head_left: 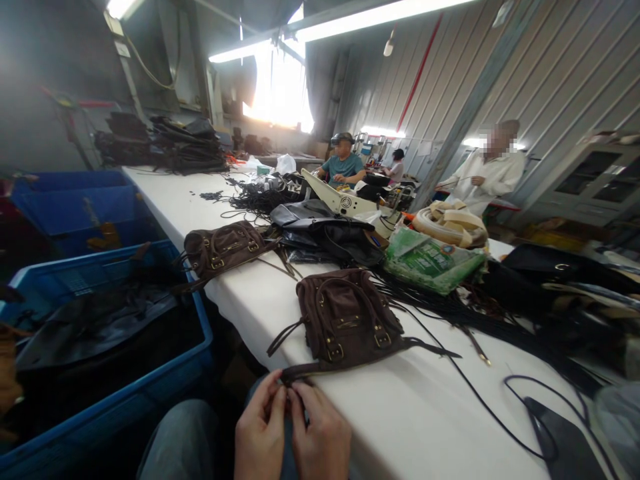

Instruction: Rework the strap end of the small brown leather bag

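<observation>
A dark brown handbag (345, 313) with brass-coloured buckles, a small front zip and looped handles lies on the white table in front of me. From its near edge a dark strip (300, 371) reaches over the table's rim to my fingers. My left hand (263, 413) pinches the end of this strip between thumb and fingertips. Close beside it, my right hand (317, 427) is closed on the same end, fingertips almost touching the left ones. Whatever small part sits between the fingertips is hidden. Farther back on the left edge rests a second brown handbag (223, 248).
Left of the table stands a blue crate (207, 337) with dark material inside. Black bags (327, 230), a green plastic packet (433, 257), black cords (450, 303) and a dark phone-like slab (565, 437) lie on the white table (400, 407). Several people work farther back.
</observation>
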Demonstrator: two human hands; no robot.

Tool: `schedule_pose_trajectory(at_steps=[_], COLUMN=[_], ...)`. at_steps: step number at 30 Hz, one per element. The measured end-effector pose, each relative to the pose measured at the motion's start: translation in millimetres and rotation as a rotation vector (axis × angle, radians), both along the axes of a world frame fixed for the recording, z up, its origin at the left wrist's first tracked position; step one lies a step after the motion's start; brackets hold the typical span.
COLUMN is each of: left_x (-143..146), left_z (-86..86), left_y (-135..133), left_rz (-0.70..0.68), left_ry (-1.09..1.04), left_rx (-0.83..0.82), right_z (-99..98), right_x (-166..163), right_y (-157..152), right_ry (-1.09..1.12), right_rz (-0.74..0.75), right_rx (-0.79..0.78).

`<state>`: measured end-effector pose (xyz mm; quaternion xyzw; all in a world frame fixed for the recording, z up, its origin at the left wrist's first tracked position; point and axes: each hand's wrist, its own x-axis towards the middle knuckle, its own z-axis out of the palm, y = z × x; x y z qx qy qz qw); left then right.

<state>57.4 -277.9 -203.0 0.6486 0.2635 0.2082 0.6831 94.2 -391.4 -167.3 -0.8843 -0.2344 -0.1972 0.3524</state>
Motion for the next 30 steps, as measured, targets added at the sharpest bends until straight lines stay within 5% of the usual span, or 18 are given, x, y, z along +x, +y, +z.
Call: schedule_pose_trajectory(at_steps=[15,21,30], left_x=[-5.1,5.8,4.9], left_z=[22.0,46.6,31.2], left_y=[21.5,26.0,25.8], left_rz=[0.056,0.029,0.072], left_ry=[-0.335,-0.278,-0.263], left_rx=[1.172,1.336,1.239], right_z=[5.5,6.1,10.2], right_x=[0.1,1.3,0.2], right_y=[1.4,2.7,1.7], right_ry=[0.236,0.292,0.263], right_rz=[0.036,0.038,0.008], right_rx=[0.174,0.176,0.149])
